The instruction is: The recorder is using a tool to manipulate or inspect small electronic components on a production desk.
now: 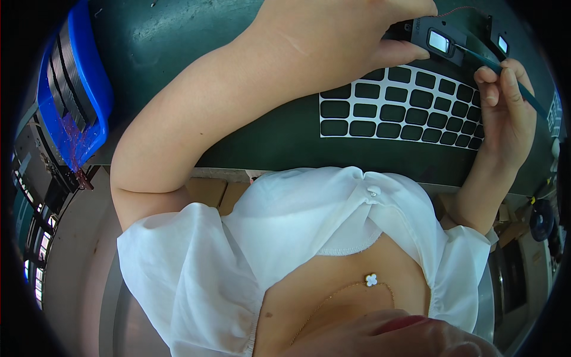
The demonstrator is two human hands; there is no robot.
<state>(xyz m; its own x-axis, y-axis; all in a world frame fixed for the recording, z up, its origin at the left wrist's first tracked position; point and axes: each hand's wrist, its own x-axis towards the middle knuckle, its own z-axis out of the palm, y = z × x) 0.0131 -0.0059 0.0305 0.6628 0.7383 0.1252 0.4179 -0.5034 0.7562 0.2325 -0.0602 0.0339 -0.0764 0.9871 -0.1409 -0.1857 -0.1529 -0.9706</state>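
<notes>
"From your station, what do you see of the left hand point(366, 27)?"

"My feed has its thumb and fingers closed around one end of a black piece point(423, 34), so it's gripping. The fingers' upper part runs off the top edge, and I can't tell how firm the hold is."

"And the right hand point(510, 98)?"

"Pinching a slim teal tool point(485, 61) between thumb and fingers. Its tip reaches leftward from that pinch to the black piece's bright window point(439, 41). Whether it touches, I can't tell."

"What lies around the grips?"

"Just above the right-hand pinch I have a second black piece point(495, 37), with a thin red wire point(458, 10) arching between it and the left fingers. Bodyward of the left grip, a white sheet point(400, 103) with rows of dark rounded rectangles lies on the dark green table point(262, 146). Well left of both grips, a blue bin point(102, 80) holds dark strips and reddish strands."
</notes>
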